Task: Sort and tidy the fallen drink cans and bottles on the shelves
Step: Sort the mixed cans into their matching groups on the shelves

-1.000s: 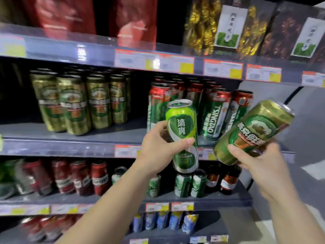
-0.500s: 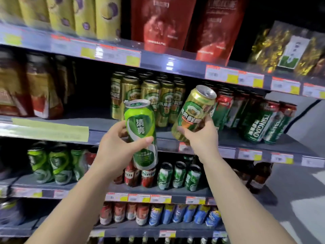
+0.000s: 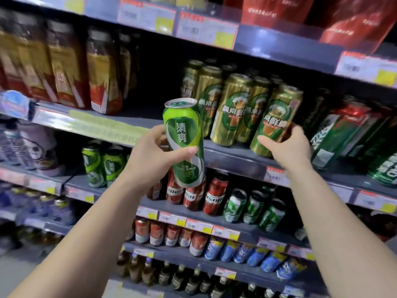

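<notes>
Right hand (image 3: pixel 287 147) grips a tall gold-and-green aluminium can (image 3: pixel 276 121), slightly tilted, base at the grey shelf edge (image 3: pixel 232 157) just beside matching gold cans (image 3: pixel 231 110); left hand (image 3: pixel 150 155) holds a near-upright bright green can (image 3: pixel 184 143) off the shelf.

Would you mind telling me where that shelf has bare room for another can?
Bare shelf lies between the red-and-gold cartons and the gold cans. Right of the gold can in the right hand, the leaning green-and-red cans crowd it.
</notes>
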